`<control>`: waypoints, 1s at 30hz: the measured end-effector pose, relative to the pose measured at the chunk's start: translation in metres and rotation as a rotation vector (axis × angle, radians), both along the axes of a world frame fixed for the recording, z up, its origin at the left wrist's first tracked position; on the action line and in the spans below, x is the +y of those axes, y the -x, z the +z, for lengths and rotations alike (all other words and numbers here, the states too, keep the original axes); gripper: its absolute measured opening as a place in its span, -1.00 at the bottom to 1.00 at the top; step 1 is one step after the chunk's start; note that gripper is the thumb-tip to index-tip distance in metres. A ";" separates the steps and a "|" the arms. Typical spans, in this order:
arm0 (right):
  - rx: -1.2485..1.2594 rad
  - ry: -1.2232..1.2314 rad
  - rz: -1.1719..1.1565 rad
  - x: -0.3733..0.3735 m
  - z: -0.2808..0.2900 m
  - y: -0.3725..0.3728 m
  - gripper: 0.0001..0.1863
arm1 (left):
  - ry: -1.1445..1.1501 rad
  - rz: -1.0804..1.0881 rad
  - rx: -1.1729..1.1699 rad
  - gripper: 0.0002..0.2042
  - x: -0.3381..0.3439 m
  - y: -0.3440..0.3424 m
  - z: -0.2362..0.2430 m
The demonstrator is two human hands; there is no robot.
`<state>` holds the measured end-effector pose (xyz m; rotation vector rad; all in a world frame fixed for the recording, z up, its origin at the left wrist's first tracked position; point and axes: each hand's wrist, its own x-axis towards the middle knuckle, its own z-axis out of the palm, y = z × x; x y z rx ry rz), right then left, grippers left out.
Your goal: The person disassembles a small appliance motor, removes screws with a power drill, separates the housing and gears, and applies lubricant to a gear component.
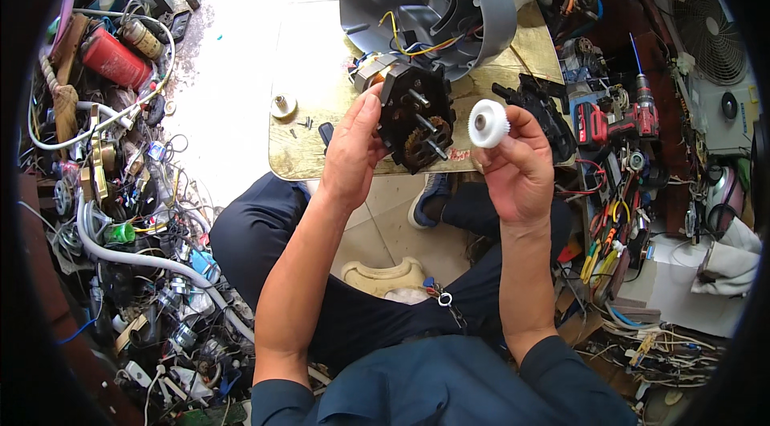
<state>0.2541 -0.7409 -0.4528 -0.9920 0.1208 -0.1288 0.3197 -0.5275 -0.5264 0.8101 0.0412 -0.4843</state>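
My left hand [354, 139] is closed round the side of a black gearbox [405, 105] with a motor [375, 73] at its back. Metal shafts stick out of the gearbox's face, and a brownish, greasy gear [419, 143] sits low inside it. To the right of it, my right hand [521, 155] pinches a white plastic gear [488, 123] by its rim, its metal-centred hub turned toward the gearbox. The two parts are apart. Behind them a grey round housing [497, 9] lies open toward me, with yellow and blue wires [437, 47] running from it.
All this is over a small worn table [297, 161]. Another gear [282, 107] and several small pins [306, 122] lie at its left; a black plastic part [549, 117] lies at its right. Piled scrap [176, 290] flanks me on the left, a red drill [630, 117] and tools on the right.
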 end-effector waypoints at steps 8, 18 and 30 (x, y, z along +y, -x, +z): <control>-0.023 0.022 -0.035 -0.026 0.003 0.018 -0.66 | 0.017 0.000 -0.004 -0.43 -0.002 0.000 -0.001; 0.129 0.017 -0.039 -0.020 -0.008 0.064 -0.68 | 0.010 0.013 0.015 -0.45 -0.004 0.003 -0.003; 0.261 0.008 0.083 -0.020 -0.025 0.100 -0.68 | -0.022 0.016 0.007 -0.36 -0.006 0.007 0.002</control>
